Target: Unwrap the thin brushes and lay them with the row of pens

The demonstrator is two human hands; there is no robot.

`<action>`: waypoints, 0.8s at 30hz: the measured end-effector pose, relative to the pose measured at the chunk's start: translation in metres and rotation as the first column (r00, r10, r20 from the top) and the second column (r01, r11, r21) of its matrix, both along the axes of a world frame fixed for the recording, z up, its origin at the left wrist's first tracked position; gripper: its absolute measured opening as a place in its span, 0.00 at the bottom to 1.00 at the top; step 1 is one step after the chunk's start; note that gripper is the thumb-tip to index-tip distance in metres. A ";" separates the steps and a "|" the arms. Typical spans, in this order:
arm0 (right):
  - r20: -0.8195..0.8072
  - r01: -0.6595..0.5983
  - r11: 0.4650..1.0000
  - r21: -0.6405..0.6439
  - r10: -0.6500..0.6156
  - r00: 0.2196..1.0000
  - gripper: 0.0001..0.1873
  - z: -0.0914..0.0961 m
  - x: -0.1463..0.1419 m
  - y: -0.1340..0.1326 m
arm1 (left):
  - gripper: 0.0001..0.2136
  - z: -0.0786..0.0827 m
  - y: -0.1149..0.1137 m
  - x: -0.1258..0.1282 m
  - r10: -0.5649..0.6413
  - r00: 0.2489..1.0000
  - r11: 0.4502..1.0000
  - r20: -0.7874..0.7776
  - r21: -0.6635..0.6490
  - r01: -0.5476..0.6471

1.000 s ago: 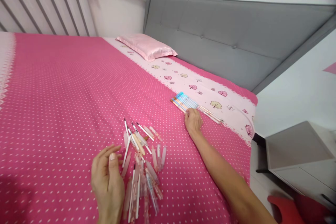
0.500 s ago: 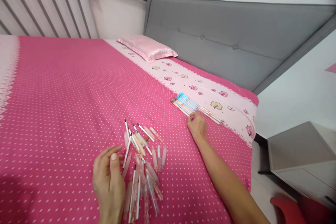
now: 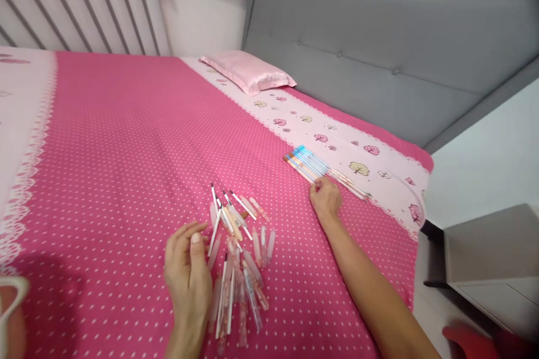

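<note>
A row of slim blue and peach pens (image 3: 308,163) lies side by side on the pink bedspread (image 3: 126,179). At its near end is my right hand (image 3: 326,198), fingers closed around the end of the nearest peach pen (image 3: 300,171). A few pale, thin sticks (image 3: 349,184), perhaps pens or refills, extend from the row's right end. My left hand (image 3: 189,269) rests beside a loose pile of pens, pen parts and clear pink barrels (image 3: 240,286), its fingers apart and slightly curled, with nothing in it. White refills with dark tips (image 3: 215,227) lie at the pile's far side.
Toward the grey headboard (image 3: 357,56) lies a pink satin pillow (image 3: 248,72). A grey cabinet (image 3: 488,244) and a red object (image 3: 471,339) stand beyond the bed's right edge. Part of a light-rimmed object (image 3: 14,314) enters at lower left. A radiator (image 3: 84,5) lines the wall.
The camera view has shifted slightly, so everything sits further right. A light-rimmed object has come into view at lower left. Both hands stay in nearly the same places relative to the pens.
</note>
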State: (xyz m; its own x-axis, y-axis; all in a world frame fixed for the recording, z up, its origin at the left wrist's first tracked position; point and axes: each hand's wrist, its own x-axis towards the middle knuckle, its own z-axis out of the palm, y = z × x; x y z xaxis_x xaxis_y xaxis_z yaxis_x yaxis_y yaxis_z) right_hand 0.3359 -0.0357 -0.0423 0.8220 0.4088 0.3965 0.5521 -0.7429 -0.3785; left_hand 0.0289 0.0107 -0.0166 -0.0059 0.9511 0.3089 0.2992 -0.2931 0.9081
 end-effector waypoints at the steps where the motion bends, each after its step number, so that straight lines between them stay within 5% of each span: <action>1: 0.010 -0.007 1.000 0.007 0.007 1.000 0.09 0.000 0.000 0.000 | 0.16 -0.001 0.000 0.000 -0.011 1.000 1.000 0.004 -0.003 0.011; 12: 0.145 -0.312 0.945 0.101 0.296 0.944 0.11 0.012 -0.026 0.004 | 0.15 0.001 -0.006 -0.001 -0.006 0.999 0.995 0.042 -0.099 0.010; 24: -0.351 -0.505 0.827 0.248 0.563 0.749 0.11 0.091 -0.084 0.067 | 0.16 -0.002 -0.004 -0.003 0.012 0.998 0.987 0.058 -0.161 -0.002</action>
